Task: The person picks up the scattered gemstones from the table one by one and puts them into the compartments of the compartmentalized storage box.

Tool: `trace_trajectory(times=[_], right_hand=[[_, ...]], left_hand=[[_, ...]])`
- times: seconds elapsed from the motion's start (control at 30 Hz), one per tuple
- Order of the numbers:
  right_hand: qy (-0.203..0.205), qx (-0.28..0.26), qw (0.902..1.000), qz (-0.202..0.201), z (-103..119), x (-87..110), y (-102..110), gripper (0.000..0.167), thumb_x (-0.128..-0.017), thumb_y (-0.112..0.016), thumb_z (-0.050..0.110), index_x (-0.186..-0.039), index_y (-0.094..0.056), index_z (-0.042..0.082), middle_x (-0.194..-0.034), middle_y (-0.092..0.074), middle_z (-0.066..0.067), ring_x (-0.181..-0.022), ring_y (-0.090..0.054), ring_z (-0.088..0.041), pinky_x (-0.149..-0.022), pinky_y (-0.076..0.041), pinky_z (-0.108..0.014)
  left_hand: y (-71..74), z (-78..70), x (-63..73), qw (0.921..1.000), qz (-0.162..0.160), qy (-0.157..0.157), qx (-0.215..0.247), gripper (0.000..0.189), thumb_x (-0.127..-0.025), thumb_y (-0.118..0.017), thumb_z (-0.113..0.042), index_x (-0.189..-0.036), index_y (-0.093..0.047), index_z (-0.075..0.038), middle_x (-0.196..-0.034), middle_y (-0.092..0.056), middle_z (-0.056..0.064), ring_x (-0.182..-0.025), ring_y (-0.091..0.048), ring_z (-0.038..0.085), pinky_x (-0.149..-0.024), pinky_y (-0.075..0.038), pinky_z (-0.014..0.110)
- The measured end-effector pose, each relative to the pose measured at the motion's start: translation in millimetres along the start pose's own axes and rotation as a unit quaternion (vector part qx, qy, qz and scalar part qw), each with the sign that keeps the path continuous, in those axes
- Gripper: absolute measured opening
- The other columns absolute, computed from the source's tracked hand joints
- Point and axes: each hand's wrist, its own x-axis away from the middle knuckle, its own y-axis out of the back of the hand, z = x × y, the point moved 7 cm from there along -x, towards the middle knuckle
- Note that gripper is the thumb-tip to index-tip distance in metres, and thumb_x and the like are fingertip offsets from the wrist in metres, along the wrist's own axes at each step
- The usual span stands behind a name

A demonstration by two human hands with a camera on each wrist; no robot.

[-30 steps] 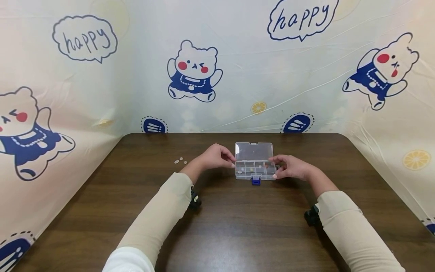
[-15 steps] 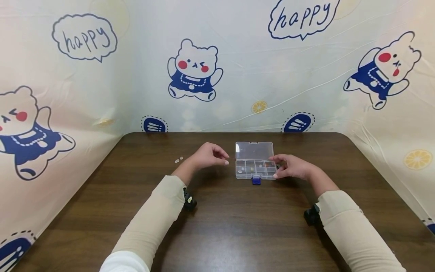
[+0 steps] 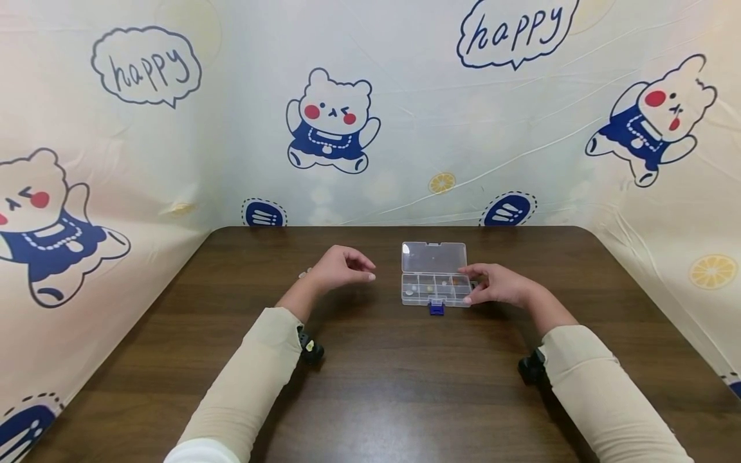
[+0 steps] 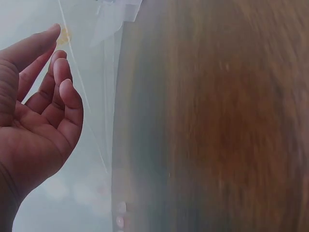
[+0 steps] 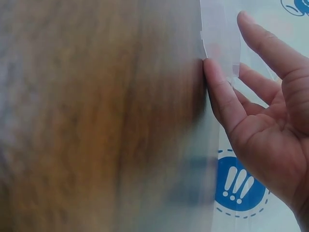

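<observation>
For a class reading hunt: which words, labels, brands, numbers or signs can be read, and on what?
"happy": left speech bubble on the backdrop.
"happy": right speech bubble, its top cut off.
"!!!": round blue badges on the backdrop, clearest in the right wrist view, some partly cut off.
Clear plastic box: no readable text.

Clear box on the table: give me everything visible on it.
The box looks like transparent plastic, rectangular, with dividers making two rows of compartments. Its clear lid is open along the far edge, and a blue latch sits at the middle of the front. A few small pieces lie inside, too small to identify. It stands on the brown table, with the right hand gripping its right end.
</observation>
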Motion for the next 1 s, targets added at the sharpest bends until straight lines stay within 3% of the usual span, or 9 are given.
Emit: trace_trajectory(times=[0.5,0.77,1.0], right_hand=[[-0.015,-0.016,0.9992,-0.034,1.6,-0.5,-0.5,0.076,-0.077,-0.085,0.019,-0.14,-0.048,0.0,-0.134,-0.046,-0.023,-0.091,-0.062,-0.024,-0.084,-0.05,-0.033],[-0.019,-0.013,0.9995,-0.022,6.2,-1.9,-3.3,0.075,-0.076,-0.085,0.017,-0.139,-0.049,0.0,-0.132,-0.049,-0.023,-0.092,-0.061,-0.024,-0.084,-0.051,-0.033],[-0.024,-0.008,0.9994,-0.024,7.8,-1.0,-4.7,0.074,-0.076,-0.085,0.017,-0.139,-0.049,0.001,-0.132,-0.049,-0.022,-0.092,-0.06,-0.024,-0.086,-0.051,-0.034]], left_hand=[[39.0,18.4,25.7,0.9978,-0.044,0.047,0.012,0.035,-0.081,-0.081,-0.026,-0.107,-0.073,-0.005,-0.099,-0.068,0.007,-0.09,-0.058,0.026,-0.077,-0.052,0.035],[60.2,33.2,39.0,0.9955,-0.07,0.062,0.019,0.037,-0.081,-0.082,-0.028,-0.109,-0.073,-0.005,-0.102,-0.066,0.008,-0.091,-0.055,0.028,-0.076,-0.051,0.035],[73.0,45.3,51.4,0.9919,-0.085,0.085,0.042,0.037,-0.08,-0.082,-0.029,-0.108,-0.073,-0.008,-0.104,-0.067,0.009,-0.093,-0.057,0.029,-0.087,-0.051,0.047]])
